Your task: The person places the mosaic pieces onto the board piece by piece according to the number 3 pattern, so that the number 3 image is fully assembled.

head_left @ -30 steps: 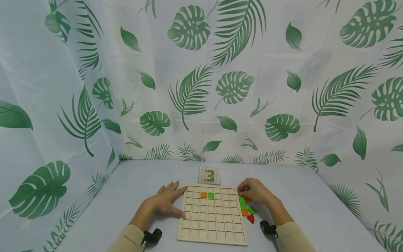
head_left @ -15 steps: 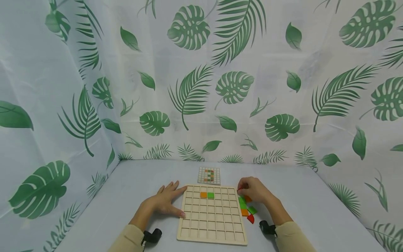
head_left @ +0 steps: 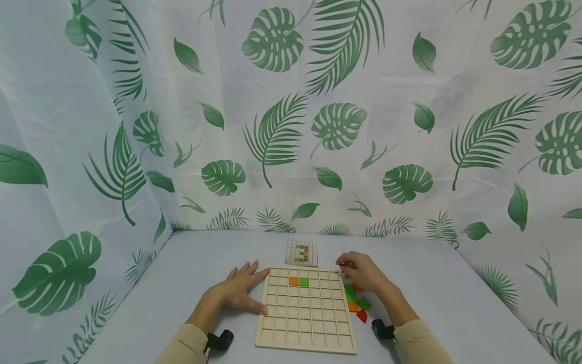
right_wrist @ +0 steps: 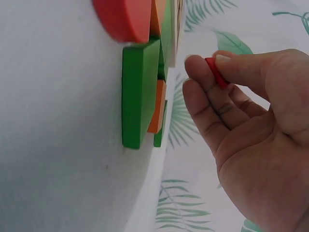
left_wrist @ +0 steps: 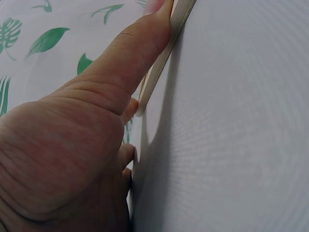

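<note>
A wooden grid board [head_left: 313,327] lies on the table, with an orange square tile [head_left: 294,281] and a green square tile [head_left: 304,282] side by side in its upper cells. My left hand [head_left: 241,290] spreads its fingers at the board's left side; its thumb rests on the edge. Above the board's upper right corner, my right hand [head_left: 364,273] pinches a small red piece [right_wrist: 217,72] between thumb and fingers. The fingers cover much of that piece, so its full outline is hidden.
Loose pieces lie along the board's right edge: green tiles [head_left: 349,292], an orange tile [head_left: 353,307] and a red quarter-round piece [head_left: 361,316]. Behind the board lies a small card [head_left: 302,253] printed with a coloured grid pattern. A leaf-print curtain [head_left: 282,202] borders the table.
My right hand has lifted the red piece from beside the board and moved slightly left and away from me, toward the upper right corner. The left hand has stayed in place.
</note>
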### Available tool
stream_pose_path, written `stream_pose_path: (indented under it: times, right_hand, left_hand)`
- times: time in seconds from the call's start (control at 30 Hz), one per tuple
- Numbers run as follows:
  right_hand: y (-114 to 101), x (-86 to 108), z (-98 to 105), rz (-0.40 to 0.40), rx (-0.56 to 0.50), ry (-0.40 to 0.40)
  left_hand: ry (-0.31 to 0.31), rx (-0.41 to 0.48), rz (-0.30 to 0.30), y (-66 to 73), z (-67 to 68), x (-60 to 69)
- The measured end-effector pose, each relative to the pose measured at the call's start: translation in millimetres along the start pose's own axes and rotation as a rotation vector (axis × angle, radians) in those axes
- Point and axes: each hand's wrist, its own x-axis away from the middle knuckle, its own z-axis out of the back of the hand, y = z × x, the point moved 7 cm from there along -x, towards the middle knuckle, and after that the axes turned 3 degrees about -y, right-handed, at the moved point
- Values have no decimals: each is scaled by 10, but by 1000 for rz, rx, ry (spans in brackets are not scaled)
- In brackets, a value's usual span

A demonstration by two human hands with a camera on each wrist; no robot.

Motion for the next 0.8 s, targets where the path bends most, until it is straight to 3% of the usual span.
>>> stream_pose_path:
  times: [0.17,0.37,0.8]
  right_hand:
    - [-76,-5,-34,33,-26,13]
    - [-216,-19,-66,82,66,49]
    - [-482,-63,-192,182,56,7]
  left_hand:
    - [-2,0,-6,-2,0,-1]
    - [-5,8,-12,-9,-4,2]
    - [2,13,-17,-2,2,-3]
